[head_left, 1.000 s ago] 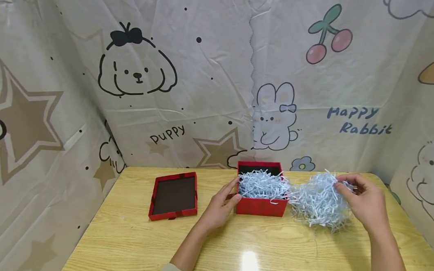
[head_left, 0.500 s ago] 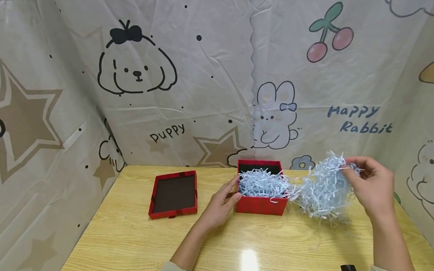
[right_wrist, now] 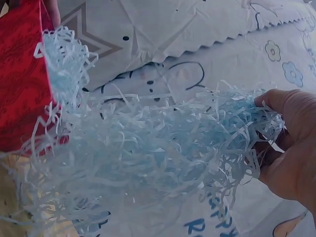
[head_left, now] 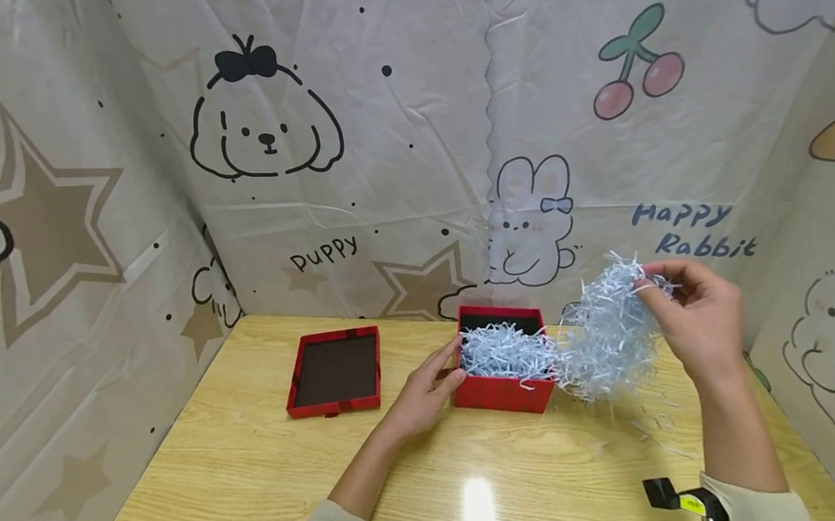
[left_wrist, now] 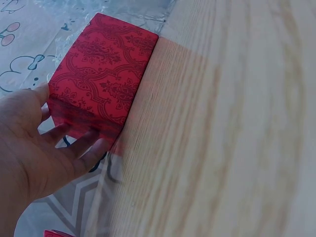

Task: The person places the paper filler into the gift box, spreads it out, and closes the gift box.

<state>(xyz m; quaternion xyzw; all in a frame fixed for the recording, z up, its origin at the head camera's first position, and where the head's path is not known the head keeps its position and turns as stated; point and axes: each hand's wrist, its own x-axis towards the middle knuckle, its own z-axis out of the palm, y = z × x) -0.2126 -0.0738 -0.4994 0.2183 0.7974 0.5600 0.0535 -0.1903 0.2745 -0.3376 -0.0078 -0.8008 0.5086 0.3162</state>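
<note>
A red patterned box (head_left: 504, 395) with a dark inside holds pale blue shredded paper (head_left: 503, 350) that heaps above its front rim. My left hand (head_left: 419, 398) rests its spread fingers against the left end of the box; the left wrist view shows those fingers (left_wrist: 81, 143) lying relaxed on that end. To the right of the box, my right hand (head_left: 700, 316) pinches a raised clump of the same shredded paper (head_left: 608, 329) between thumb and fingers. This clump hangs down and its strands trail to the box's right edge. In the right wrist view the clump (right_wrist: 148, 143) stretches toward the box.
A shallow red lid (head_left: 334, 371) with a dark inside lies left of the box on the wooden table (head_left: 259, 473). A few loose strands (head_left: 656, 421) dangle below the clump. Printed cloth (head_left: 411, 135) hangs behind the table and along both sides.
My right hand has lifted the clump of shredded paper higher, lately drawing it slightly left. Loose strands now dangle below it. My left hand and the box have stayed in place.
</note>
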